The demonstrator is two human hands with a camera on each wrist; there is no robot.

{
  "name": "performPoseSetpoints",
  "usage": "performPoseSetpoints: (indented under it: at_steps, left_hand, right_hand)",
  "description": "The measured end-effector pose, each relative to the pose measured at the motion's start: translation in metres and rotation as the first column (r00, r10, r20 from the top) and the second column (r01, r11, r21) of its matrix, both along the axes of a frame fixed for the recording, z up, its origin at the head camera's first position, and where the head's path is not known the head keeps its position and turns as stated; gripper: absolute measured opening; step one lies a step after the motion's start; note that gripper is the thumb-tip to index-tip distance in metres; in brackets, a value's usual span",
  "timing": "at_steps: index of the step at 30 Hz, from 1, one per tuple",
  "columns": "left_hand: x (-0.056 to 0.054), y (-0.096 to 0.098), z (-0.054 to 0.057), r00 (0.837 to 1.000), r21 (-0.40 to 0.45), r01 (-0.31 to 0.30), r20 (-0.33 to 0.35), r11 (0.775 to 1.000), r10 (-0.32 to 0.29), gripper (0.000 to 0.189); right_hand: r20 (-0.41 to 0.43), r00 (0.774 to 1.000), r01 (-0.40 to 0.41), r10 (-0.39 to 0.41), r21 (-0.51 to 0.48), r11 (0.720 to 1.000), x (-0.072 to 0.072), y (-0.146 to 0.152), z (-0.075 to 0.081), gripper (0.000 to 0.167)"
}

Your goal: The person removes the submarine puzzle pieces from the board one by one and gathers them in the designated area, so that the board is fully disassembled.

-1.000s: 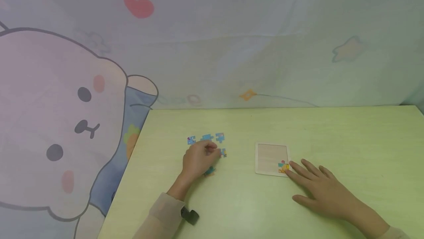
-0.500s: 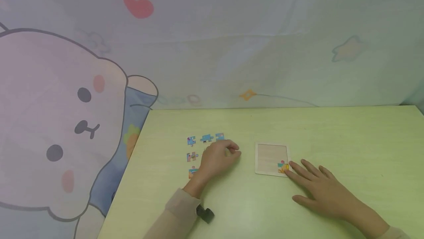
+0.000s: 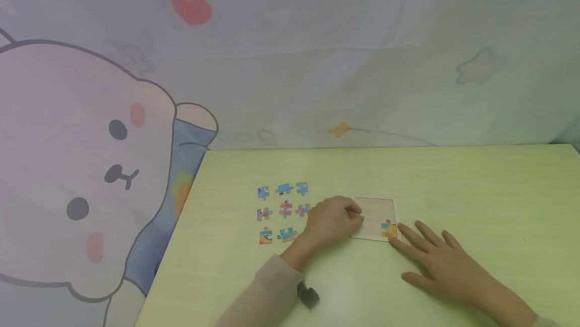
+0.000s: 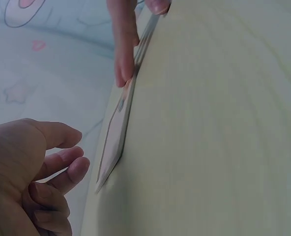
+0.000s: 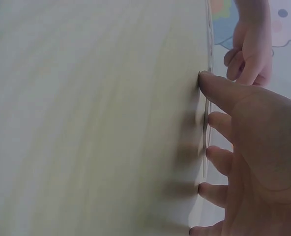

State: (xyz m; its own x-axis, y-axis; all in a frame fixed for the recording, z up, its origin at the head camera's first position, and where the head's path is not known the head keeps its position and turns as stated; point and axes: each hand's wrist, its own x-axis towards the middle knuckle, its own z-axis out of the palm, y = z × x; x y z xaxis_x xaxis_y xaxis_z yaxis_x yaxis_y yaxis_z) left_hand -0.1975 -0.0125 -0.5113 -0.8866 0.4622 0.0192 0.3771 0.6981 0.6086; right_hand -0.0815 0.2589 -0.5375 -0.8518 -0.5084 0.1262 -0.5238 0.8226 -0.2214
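Note:
My left hand (image 3: 333, 221) is over the left edge of a square wooden puzzle tray (image 3: 373, 210). In the left wrist view its thumb and fingers are loosely bent with a gap, and nothing shows between them. A yellow and teal jigsaw piece (image 3: 388, 230) lies in the tray's near right corner. My right hand (image 3: 446, 269) has its fingers spread, and the foremost fingertips touch the tray's right edge beside that piece. Left of the tray, several loose jigsaw pieces (image 3: 285, 209) lie in rows on the table.
The pale yellow-green table (image 3: 489, 186) reaches back to a hanging cloth (image 3: 362, 85) printed with a large cartoon animal. A dark device (image 3: 308, 295) is strapped at the left wrist. The right side of the table lies beyond my right hand.
My left hand has moved right, from above the loose pieces to the tray's left edge, uncovering those pieces. My right hand stays by the tray. The piece in the tray has not moved.

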Motion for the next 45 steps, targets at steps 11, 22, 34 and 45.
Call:
performPoseSetpoints:
  at_steps: [11,22,34,45]
  left_hand:
    - [0.005,0.035,-0.01,0.993,-0.138,0.11,-0.026,0.984,-0.114,0.018]
    - [0.016,0.049,-0.009,0.991,-0.179,0.125,-0.03,0.976,-0.132,0.014]
    - [0.019,0.051,-0.008,0.995,-0.141,0.1,-0.012,0.985,-0.103,0.011]
    - [0.018,0.049,-0.008,0.994,-0.059,0.101,-0.042,0.993,-0.104,0.009]
  right_hand:
    - [-0.017,1.0,-0.008,0.007,-0.025,1.0,0.001,0.001,-0.005,0.068]
    - [-0.014,1.0,0.002,-0.003,-0.025,1.0,0.001,-0.001,-0.003,0.067]
    - [0.008,1.0,0.007,-0.007,-0.03,1.0,0.001,-0.001,-0.004,0.066]
    - [0.021,1.0,0.009,-0.008,-0.035,0.999,0.002,-0.001,0.0,0.066]
